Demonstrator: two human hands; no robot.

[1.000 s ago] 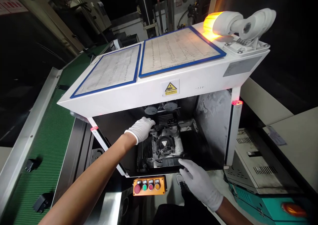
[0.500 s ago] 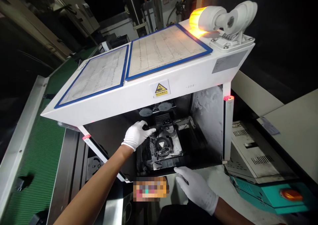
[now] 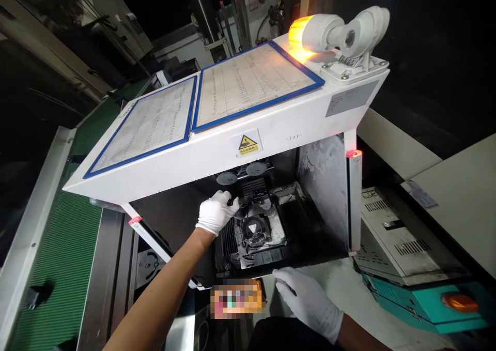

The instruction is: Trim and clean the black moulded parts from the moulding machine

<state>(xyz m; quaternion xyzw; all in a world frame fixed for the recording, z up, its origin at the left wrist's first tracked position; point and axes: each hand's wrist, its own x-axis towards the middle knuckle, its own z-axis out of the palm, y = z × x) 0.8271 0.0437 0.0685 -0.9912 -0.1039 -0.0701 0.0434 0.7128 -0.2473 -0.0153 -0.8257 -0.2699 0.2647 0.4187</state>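
My left hand point(image 3: 217, 210), in a white glove, reaches into the opening of the white machine housing point(image 3: 163, 172). Its thumb and fingers close around a small black part point(image 3: 231, 202), mostly hidden by the glove. Just right of that hand is a dark mechanism with a round black fan-like unit point(image 3: 253, 229) bearing a white triangle label. Behind it hang two grey round discs point(image 3: 256, 169). My right hand point(image 3: 306, 299), also gloved, is in front of the opening near its lower edge, fingers stretched out and loosely bent, holding nothing visible.
A lit orange warning lamp point(image 3: 310, 33) and blue-framed sheets point(image 3: 256, 85) sit on the housing. Light-bar posts point(image 3: 354, 201) flank the opening. A blurred-out orange panel point(image 3: 238, 299) lies below. Left runs a green conveyor belt point(image 3: 58, 268); a grey and teal unit point(image 3: 406, 253) stands right.
My left hand has moved slightly right, and its fingers have curled in around the small black part. The right hand stays almost in place. The camera view has shifted a little.
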